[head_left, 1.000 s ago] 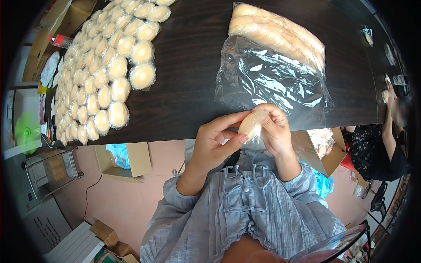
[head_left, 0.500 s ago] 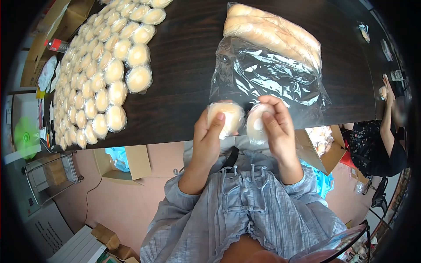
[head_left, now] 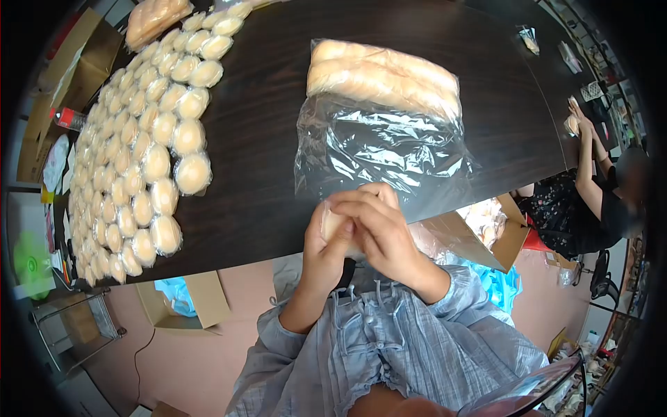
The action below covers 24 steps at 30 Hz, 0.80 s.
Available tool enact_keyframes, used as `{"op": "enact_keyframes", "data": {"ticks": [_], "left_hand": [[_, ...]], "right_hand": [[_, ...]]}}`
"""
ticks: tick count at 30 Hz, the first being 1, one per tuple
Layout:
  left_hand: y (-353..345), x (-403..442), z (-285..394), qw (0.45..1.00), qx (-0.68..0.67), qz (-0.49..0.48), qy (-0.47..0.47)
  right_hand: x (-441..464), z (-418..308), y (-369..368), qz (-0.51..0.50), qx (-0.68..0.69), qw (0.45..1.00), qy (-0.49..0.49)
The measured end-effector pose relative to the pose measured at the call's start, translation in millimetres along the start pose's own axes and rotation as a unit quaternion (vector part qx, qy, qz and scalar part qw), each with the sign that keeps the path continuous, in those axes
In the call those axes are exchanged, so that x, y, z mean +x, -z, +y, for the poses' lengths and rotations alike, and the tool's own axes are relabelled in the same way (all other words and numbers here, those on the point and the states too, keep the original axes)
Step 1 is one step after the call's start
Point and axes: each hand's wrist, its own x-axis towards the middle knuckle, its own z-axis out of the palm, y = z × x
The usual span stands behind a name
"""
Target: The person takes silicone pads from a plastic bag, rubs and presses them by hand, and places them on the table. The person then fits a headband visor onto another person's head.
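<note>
A pale beige pad [head_left: 331,224] in clear film sits in my left hand [head_left: 324,243], pressed under the thumb at the table's front edge. My right hand [head_left: 379,226] reaches across it with bent fingers against the pad and the left fingers; whether it holds a second pad is hidden. Just beyond both hands lies a clear plastic bag [head_left: 389,146], with beige pads [head_left: 382,76] stacked in rows in its far part. Many film-wrapped round pads [head_left: 193,174] cover the left side of the dark table [head_left: 257,139].
Another bag of pads [head_left: 154,21] is at the far left, near a red-labelled bottle [head_left: 68,118]. Open cardboard boxes [head_left: 212,299] stand below the table edge, one at right holding wrapped pieces [head_left: 484,221]. A co-worker [head_left: 570,208] sits at the right, hands on the table.
The two pads that were apart, one in each hand, are no longer both visible; my hands have come together. The view has turned, shifting the table and bag leftward.
</note>
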Motion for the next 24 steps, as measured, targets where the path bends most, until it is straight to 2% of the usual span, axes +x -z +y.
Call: {"op": "enact_keyframes", "data": {"ticks": [2,4,5,7,9,10,12,23,24], "left_hand": [[3.2,1.4,2.7,0.999,-0.002,-0.004,0.033],[3.2,4.0,10.6,0.999,-0.016,0.002,0.045],[2.1,3.0,15.4,0.997,-0.030,0.013,0.065],[2.3,0.6,23.8,0.992,-0.056,0.032,0.106],[5.7,-1.5,26.8,0.994,-0.048,0.024,0.096],[7.4,-2.9,26.1,0.995,-0.041,0.021,0.092],[12.2,-5.4,24.2,0.996,-0.027,0.018,0.086],[30.7,-7.1,22.2,0.999,-0.028,-0.010,0.042],[30.2,-7.2,21.2,0.999,-0.023,-0.010,0.042]], "right_hand": [[10.2,-3.2,2.5,-0.003,-0.046,0.998,0.046],[28.8,19.1,12.4,-0.010,-0.090,0.996,0.021],[47.5,40.0,15.5,-0.040,-0.185,0.981,0.043],[85.6,74.6,4.7,-0.013,-0.402,0.914,0.060],[124.2,114.3,-6.5,0.061,-0.448,0.872,0.190],[139.9,118.7,-6.6,0.064,-0.448,0.870,0.197],[161.6,123.9,-6.5,-0.080,-0.429,0.865,0.247],[193.7,131.3,-12.7,-0.078,-0.376,0.897,0.220],[193.5,128.0,-9.0,-0.079,-0.336,0.914,0.215]]}}
